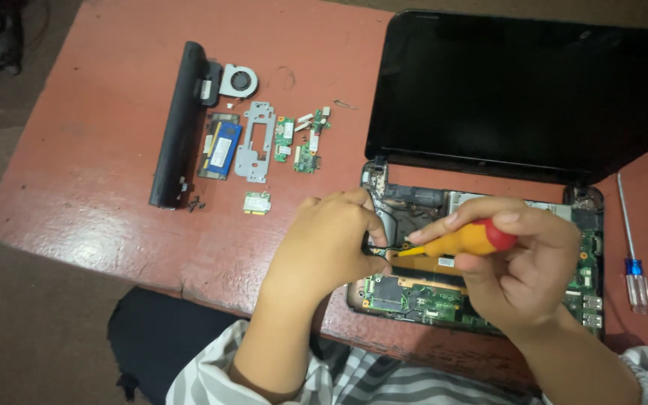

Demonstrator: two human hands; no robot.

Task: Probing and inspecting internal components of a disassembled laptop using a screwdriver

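Observation:
An opened laptop (489, 195) lies on a red table, its base stripped to the green circuit board (414, 300), with the dark screen (519, 90) tilted back. My right hand (523, 262) grips a screwdriver with a yellow and red handle (470, 238), its tip pointing left into the base. My left hand (331, 244) pinches a thin black wire (379, 225) at the left side of the base, right by the screwdriver tip.
Removed parts lie in a row at upper left: a long black battery (178, 124), a small fan (238, 81), a blue-labelled module (220, 146), a metal bracket (256, 141), small green boards (298, 142). A blue-handled screwdriver (631, 255) rests at the right. Table edge (151, 274) runs close.

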